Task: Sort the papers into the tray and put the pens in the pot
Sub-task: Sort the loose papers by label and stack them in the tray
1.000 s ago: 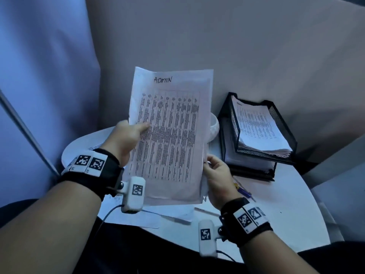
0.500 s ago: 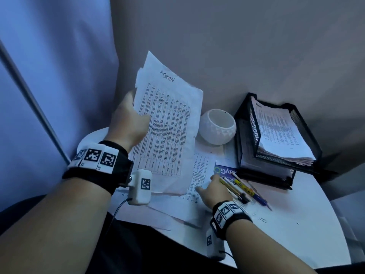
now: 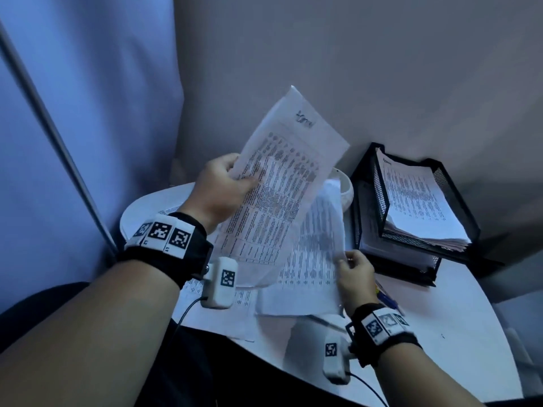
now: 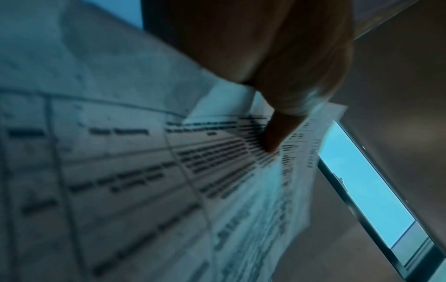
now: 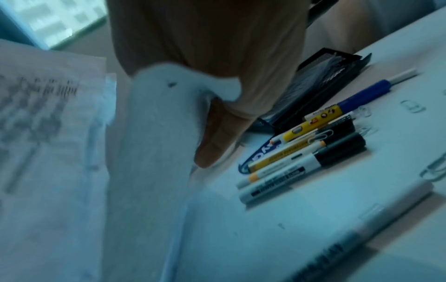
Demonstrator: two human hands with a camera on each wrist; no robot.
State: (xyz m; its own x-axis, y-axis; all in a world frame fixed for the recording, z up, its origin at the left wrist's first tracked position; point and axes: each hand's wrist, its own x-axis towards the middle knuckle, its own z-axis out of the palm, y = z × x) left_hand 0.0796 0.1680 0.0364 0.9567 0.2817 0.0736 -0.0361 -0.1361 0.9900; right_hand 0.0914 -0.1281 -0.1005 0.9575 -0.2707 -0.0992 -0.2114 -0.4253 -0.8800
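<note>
Left hand [image 3: 219, 190] raised above the desk [image 3: 458, 333], thumb on the printed face and fingers curled behind, gripping a sheet [image 3: 282, 195] with a table of text and a handwritten word near its top corner. Sheet tilted, top corner leaning away toward the wall [image 3: 323, 69]. Thumb tip seen pressing on the print in the left wrist view [image 4: 277, 137].

Right hand [image 3: 355, 277] lower and nearer, pinching the right edge of a second sheet [image 3: 311, 259] between thumb and fingertips. That sheet lifted at the pinched edge, lower part blurred, so contact with the desk cannot be told. In the right wrist view, paper edge curled over the thumb [image 5: 217, 137].

More loose papers [image 3: 223, 312] spread flat on the desk beneath both sheets.

Just right of the right hand, pens [image 5: 313, 148] lying side by side on the desk: 1 with a blue cap end, some with yellow barrels, 2 with black caps. Paper clips [image 5: 321, 136] among and beside them.

Behind the lifted sheets, a white pot [image 3: 345, 189], mostly hidden, standing on the desk by the wall.

Right of the pot, a black mesh tray [image 3: 458, 207] with 2 tiers, a thick stack of printed papers [image 3: 417, 207] in the upper tier, more sheets in the lower one.

Blue curtain [image 3: 88, 113] at left.
</note>
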